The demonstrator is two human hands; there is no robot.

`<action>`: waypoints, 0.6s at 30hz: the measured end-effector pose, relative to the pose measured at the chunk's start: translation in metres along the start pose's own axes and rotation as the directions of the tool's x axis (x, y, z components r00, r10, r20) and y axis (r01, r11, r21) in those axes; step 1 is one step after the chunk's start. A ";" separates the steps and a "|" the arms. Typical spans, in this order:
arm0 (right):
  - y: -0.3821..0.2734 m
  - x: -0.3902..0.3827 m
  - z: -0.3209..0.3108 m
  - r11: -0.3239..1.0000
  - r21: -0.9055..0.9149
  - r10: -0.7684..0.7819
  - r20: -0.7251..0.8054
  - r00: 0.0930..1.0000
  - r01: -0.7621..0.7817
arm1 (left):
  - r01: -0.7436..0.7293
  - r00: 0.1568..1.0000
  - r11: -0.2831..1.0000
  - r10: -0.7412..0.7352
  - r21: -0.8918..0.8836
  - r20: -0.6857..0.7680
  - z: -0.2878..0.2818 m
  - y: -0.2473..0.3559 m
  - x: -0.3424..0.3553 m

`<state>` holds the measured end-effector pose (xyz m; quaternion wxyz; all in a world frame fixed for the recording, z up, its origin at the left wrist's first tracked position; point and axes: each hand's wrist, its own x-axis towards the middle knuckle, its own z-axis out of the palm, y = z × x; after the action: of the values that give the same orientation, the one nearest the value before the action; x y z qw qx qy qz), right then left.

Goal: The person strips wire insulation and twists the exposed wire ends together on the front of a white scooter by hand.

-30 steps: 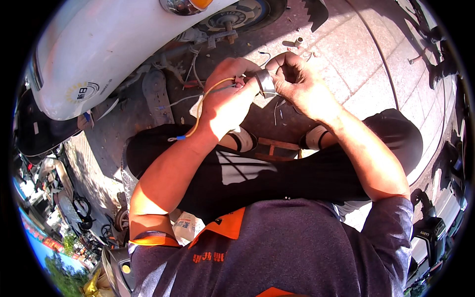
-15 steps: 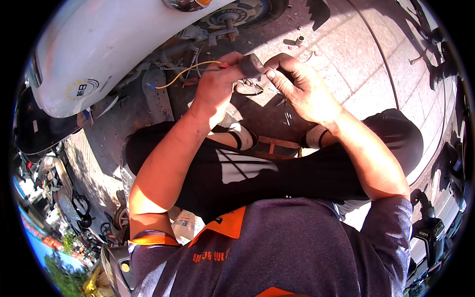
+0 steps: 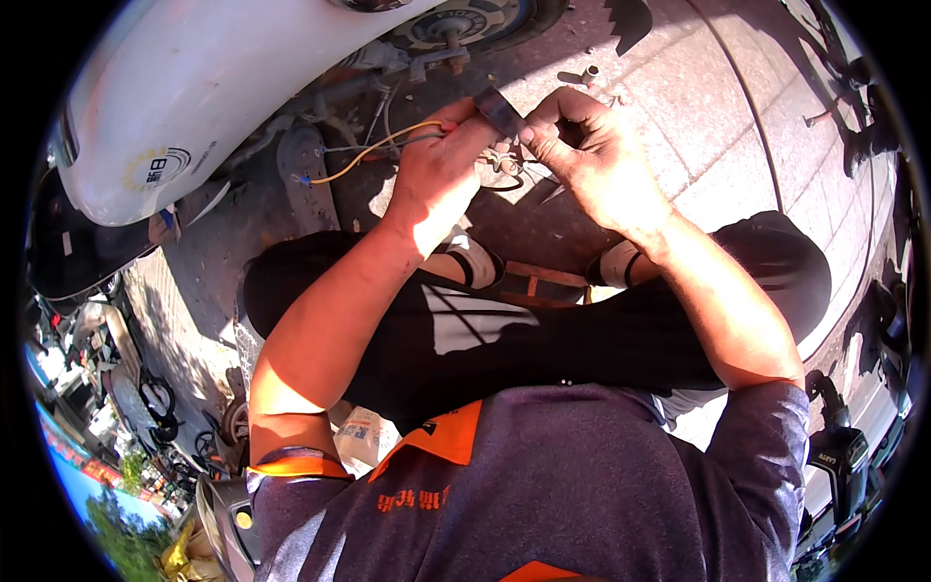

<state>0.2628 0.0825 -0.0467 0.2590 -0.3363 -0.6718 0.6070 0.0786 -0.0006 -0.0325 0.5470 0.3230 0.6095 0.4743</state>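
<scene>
My left hand point(image 3: 432, 184) grips a roll of black tape point(image 3: 497, 111) along with several thin wires, among them a yellow wire point(image 3: 369, 155) with a blue end and a grey one. A small red piece point(image 3: 449, 126) shows at its fingers. My right hand point(image 3: 606, 170) is closed in a pinch at the roll's right edge, thumb against forefinger; what lies between them is too small to make out. Below the roll, some looped dark wire and pale bits hang between the hands, partly hidden by fingers.
A white scooter body point(image 3: 184, 87) and its wheel point(image 3: 451, 34) stand ahead at upper left. A short metal tube point(image 3: 590, 76) and a long dark cable point(image 3: 747, 87) lie on the paving point(image 3: 698, 116). My crossed legs are below; parked two-wheelers line both sides.
My left hand has moved up, and the tape roll is higher and turned. The yellow wire swung from hanging over my wrist to lying out leftward. My right hand shifted slightly upward.
</scene>
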 end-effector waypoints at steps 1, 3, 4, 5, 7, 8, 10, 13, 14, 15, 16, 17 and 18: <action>0.001 0.000 0.002 1.000 0.021 -0.009 -0.010 1.000 0.009 | 0.029 1.000 1.000 -0.029 -0.008 -0.006 -0.003 -0.002 0.000; 0.003 0.001 0.004 0.998 0.057 -0.018 -0.015 1.000 0.019 | 0.087 0.995 0.992 -0.091 -0.093 -0.040 -0.002 0.001 0.000; 0.002 -0.002 0.005 0.997 0.072 -0.017 -0.015 1.000 0.018 | 0.115 0.990 0.979 -0.126 -0.170 -0.060 0.002 0.003 -0.004; 0.001 -0.002 0.004 0.997 0.081 -0.018 -0.020 1.000 0.020 | 0.136 0.985 0.960 -0.158 -0.246 -0.072 0.007 0.007 -0.003; 0.004 -0.006 0.007 0.989 0.146 -0.016 -0.045 0.999 0.023 | 0.225 0.967 0.936 -0.248 -0.269 -0.052 0.007 0.007 -0.003; 0.001 -0.008 0.006 0.997 0.064 -0.048 -0.035 0.998 0.050 | 0.256 0.965 0.943 -0.264 -0.214 -0.009 0.006 0.004 -0.005; -0.012 -0.006 -0.001 0.987 -0.094 -0.137 -0.032 0.990 0.133 | 0.316 0.948 0.925 -0.299 -0.209 0.112 -0.011 -0.003 0.007; -0.009 -0.008 0.001 0.954 -0.232 -0.200 -0.034 0.979 0.187 | 0.424 0.906 0.852 -0.399 -0.308 0.144 -0.010 0.005 0.010; -0.008 -0.007 0.002 0.926 -0.301 -0.250 -0.040 0.967 0.227 | 0.405 0.914 0.858 -0.385 -0.314 0.129 -0.012 0.002 0.008; -0.007 -0.007 0.003 0.894 -0.366 -0.293 -0.043 0.955 0.258 | 0.391 0.920 0.862 -0.375 -0.322 0.113 -0.013 -0.005 0.009; -0.003 -0.010 0.002 0.892 -0.359 -0.322 -0.076 0.944 0.276 | 0.392 0.920 0.864 -0.372 -0.315 0.125 -0.011 -0.007 0.012; 0.001 -0.010 0.001 0.871 -0.391 -0.348 -0.063 0.935 0.298 | 0.392 0.920 0.867 -0.372 -0.309 0.125 -0.010 -0.007 0.013; 0.000 -0.010 0.002 0.859 -0.411 -0.344 -0.025 0.939 0.304 | 0.401 0.916 0.868 -0.377 -0.291 0.139 -0.009 -0.006 0.011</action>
<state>0.2681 0.0738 -0.0460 0.3155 -0.2934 -0.8152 0.3870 0.0680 0.0053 -0.0423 0.6987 0.1206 0.5571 0.4323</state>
